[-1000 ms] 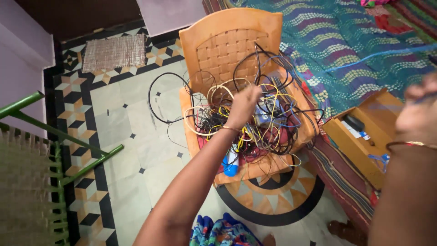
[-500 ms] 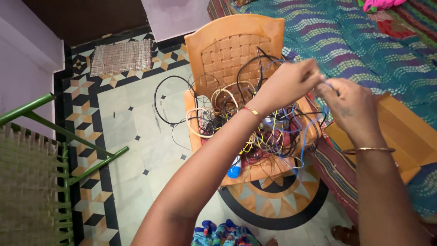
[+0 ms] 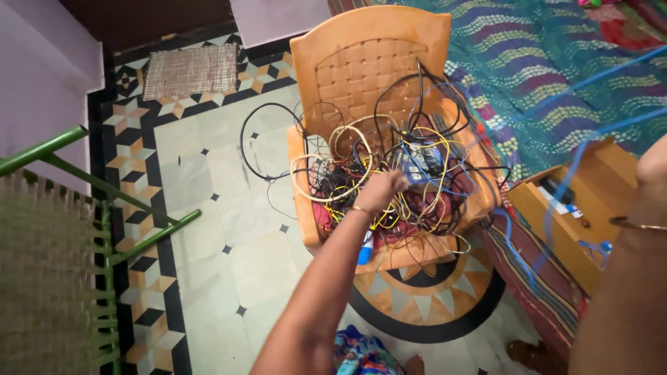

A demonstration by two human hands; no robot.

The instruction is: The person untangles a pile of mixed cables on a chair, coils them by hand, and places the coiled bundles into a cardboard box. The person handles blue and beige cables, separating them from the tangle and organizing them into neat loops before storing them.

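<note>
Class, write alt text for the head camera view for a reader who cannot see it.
A person's left hand reaches into a tangle of cables heaped on an orange plastic chair. Their right forearm is raised at the right edge, beside a blue cable and an open cardboard box.

half a second ago both hands met above the orange chair, pinching a blue wire. now the left hand (image 3: 383, 191) has dropped back into the wire tangle (image 3: 389, 177), and the right arm (image 3: 629, 278) has swung out right, drawing the blue wire (image 3: 556, 201) taut across the wooden box (image 3: 577, 201).
</note>
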